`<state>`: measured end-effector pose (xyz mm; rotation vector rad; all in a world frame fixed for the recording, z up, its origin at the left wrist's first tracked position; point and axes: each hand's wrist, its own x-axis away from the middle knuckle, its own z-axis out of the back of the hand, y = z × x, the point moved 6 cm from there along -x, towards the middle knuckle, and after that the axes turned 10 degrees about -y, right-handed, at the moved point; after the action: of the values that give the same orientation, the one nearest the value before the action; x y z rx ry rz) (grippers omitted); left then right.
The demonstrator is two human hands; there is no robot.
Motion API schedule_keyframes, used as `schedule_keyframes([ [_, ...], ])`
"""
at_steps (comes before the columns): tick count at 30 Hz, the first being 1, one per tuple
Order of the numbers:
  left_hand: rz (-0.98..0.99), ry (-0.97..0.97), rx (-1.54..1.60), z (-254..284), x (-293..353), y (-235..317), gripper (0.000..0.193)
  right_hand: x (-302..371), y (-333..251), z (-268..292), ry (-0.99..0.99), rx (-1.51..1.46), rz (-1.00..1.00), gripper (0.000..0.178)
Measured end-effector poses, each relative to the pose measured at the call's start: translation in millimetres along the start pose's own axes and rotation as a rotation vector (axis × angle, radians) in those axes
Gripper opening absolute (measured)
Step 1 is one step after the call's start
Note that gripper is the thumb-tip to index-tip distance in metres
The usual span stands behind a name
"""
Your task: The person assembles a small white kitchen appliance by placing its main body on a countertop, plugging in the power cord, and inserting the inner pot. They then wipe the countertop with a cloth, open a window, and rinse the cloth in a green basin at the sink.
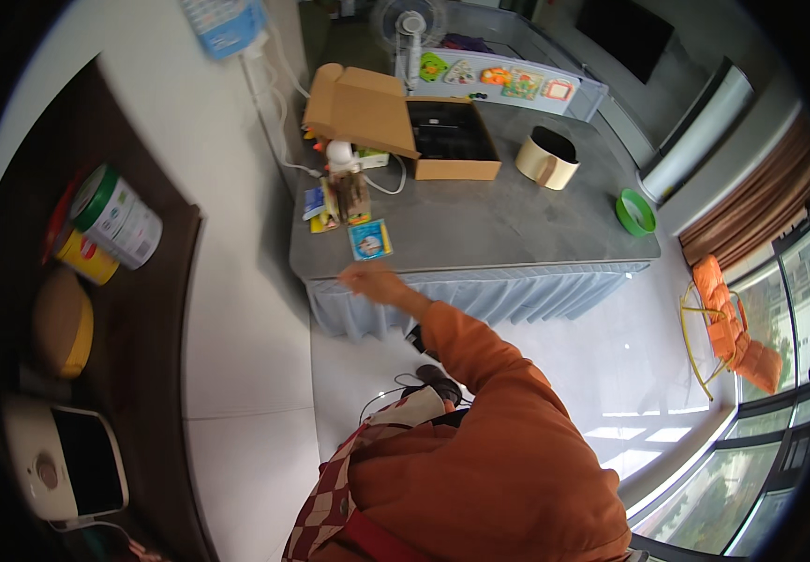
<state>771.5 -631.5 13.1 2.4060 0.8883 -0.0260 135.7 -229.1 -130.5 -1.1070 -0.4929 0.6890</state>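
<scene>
Right hand (367,279) was blurry, near middle of frame, close to front edge of grey bench (517,225). Could not tell if fingers were wide, narrow or holding something. Blue packet (370,240) lay flat on bench, just above hand in frame. Small pile (341,199) sat just above packet. Open brown box (458,170) stood at top middle of frame. Cream tub (531,164) and green bowl (626,217) stood on bench, upper right of frame. Orange sleeve (480,347) came from bottom of frame.
</scene>
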Motion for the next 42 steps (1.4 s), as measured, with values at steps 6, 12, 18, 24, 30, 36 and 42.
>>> schedule_keyframes([
  [6, 0.034, 0.143, -0.078, -56, 4, -134, 0.041, 141, 211, 268, 0.709, -0.116, -0.372, 0.015],
  [12, 0.32, -0.091, -0.109, -59, -27, -328, 0.045, 211, 298, 472, 1.048, 0.219, -0.474, 0.032],
  [18, 0.261, 0.284, -0.373, -67, -33, -358, 0.033, 154, 321, 565, 1.129, 0.088, -0.703, 0.077],
  [24, 0.258, 0.424, -0.427, -86, -9, -380, 0.029, 109, 354, 579, 1.144, -0.047, -0.592, 0.055],
  [30, 0.227, 0.462, -0.453, -99, 63, -388, 0.029, 109, 369, 580, 1.341, -0.262, -0.174, 0.019],
  [36, 0.141, 0.724, -0.45, -64, 107, -378, 0.03, 173, 269, 572, 1.242, -0.131, 0.041, 0.013],
  [42, 0.342, 0.249, -0.254, -84, 25, -458, 0.022, 218, 116, 520, 0.859, -0.023, 0.103, 0.019],
])
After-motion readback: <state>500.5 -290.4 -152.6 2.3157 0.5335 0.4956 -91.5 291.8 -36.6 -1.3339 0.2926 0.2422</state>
